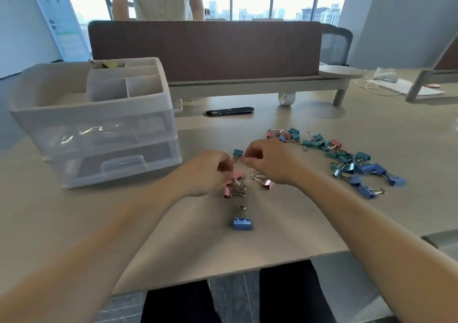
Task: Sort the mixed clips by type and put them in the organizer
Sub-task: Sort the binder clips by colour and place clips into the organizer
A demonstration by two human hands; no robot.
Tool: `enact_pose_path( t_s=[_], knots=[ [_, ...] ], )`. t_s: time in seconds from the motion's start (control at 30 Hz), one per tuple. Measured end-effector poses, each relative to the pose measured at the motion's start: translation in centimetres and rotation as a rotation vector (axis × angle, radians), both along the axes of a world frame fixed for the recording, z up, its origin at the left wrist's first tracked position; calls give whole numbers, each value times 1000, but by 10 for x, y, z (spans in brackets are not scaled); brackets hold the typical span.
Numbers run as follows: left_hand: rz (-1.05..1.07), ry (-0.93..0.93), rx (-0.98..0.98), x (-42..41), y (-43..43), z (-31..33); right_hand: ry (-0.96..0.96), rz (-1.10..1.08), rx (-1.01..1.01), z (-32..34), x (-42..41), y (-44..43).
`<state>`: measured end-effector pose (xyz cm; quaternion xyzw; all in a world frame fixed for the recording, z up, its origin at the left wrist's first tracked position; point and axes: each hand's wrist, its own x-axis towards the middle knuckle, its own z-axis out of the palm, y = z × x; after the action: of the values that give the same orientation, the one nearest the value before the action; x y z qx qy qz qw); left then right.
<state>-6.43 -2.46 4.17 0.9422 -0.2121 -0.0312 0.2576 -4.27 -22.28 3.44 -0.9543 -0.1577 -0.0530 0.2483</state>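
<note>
Both your hands are over the desk (74, 223), close together at the middle. Your left hand (207, 172) has its fingers curled down onto a pink clip (236, 176); blur hides whether it pinches the clip or only touches it. Your right hand (269, 161) is curled too, fingertips turned toward the left hand; you can't tell if it holds anything. A teal clip (238, 152) lies on the desk between the two hands. More pink clips (267, 184) lie just below your hands. One blue clip (243, 223) sits alone, nearer to you. The mixed pile of clips (347, 159), teal, blue and pink, is spread on the desk to your right. The organizer (99, 124), white plastic with see-through drawers, stands on the left; something yellow (110, 64) is in its back top compartment. A tape roll (286, 98) stands under the shelf behind, label too small to read. The wall poster (58, 12) has print, unreadable.
</note>
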Motion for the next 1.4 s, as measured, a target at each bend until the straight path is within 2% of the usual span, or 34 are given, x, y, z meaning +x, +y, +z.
enact_pose_path(
  t_s=[0.27, 0.57, 0.77, 0.87, 1.1, 1.33, 1.4],
  knots=[
    [185, -95, 121, 34, 11, -25, 28, -43, -22, -28, 12, -5],
    [-55, -78, 393, 69, 13, -29, 22, -49, -107, -23, 44, 2],
    [-136, -80, 414, 75, 13, -28, 13, -53, -136, -24, 71, 10],
    [-118, -67, 356, 73, 11, -26, -25, -39, -233, -23, 88, 14],
    [31, -43, -38, 72, 10, -11, -11, -34, -420, -29, 112, 23],
    [83, 11, -147, 85, 5, -13, 3, -35, -364, -28, 113, 23],
    [82, 33, -165, 89, 3, -16, 8, -31, -287, -27, 113, 21]
  ],
)
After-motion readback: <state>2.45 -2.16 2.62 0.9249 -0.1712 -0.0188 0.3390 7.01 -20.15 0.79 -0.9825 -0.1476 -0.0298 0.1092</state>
